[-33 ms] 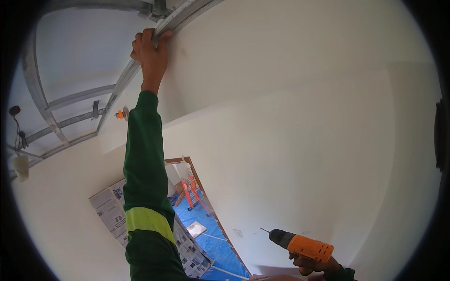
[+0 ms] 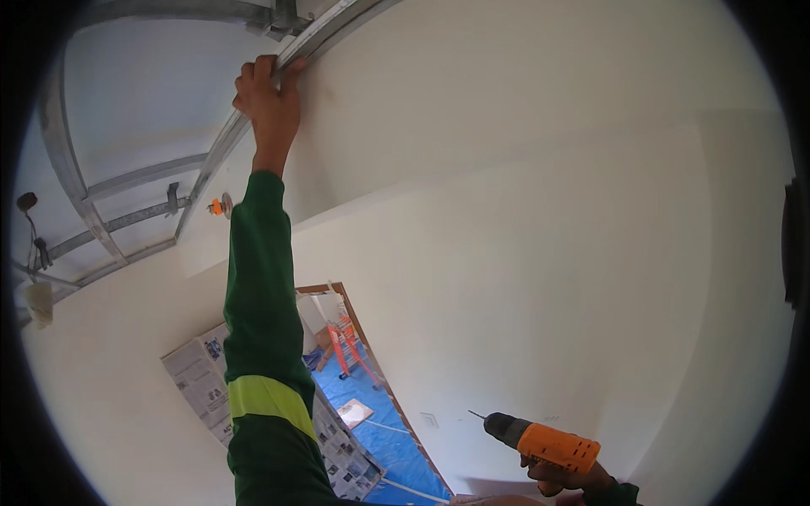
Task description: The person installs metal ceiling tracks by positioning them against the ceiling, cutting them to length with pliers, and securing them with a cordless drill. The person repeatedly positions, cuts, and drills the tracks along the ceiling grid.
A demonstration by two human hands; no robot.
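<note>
My left arm reaches high up, in a green sleeve with a lime band. My left hand [image 2: 268, 97] is closed round the edge of a grey metal ceiling channel [image 2: 325, 35], thumb on the wall side and fingers on the other. The channel runs along the top of the pale wall. Low on the right, my right hand [image 2: 574, 477] grips an orange and black cordless drill [image 2: 557, 445]. Its thin bit [image 2: 477, 414] points left and slightly up, apart from the wall. The drill's handle is mostly hidden by my fingers.
Metal framing [image 2: 63, 143] spans the ceiling at left, with a hanging wire [image 2: 32, 226]. An orange fitting [image 2: 216, 206] sits on the wall. Below, a newspaper-covered door [image 2: 198, 371] stands by a doorway showing blue floor sheeting [image 2: 405, 451] and an orange ladder [image 2: 342, 346].
My left hand and forearm have shifted very slightly down, still on the channel. The drill in my right hand has not visibly moved.
</note>
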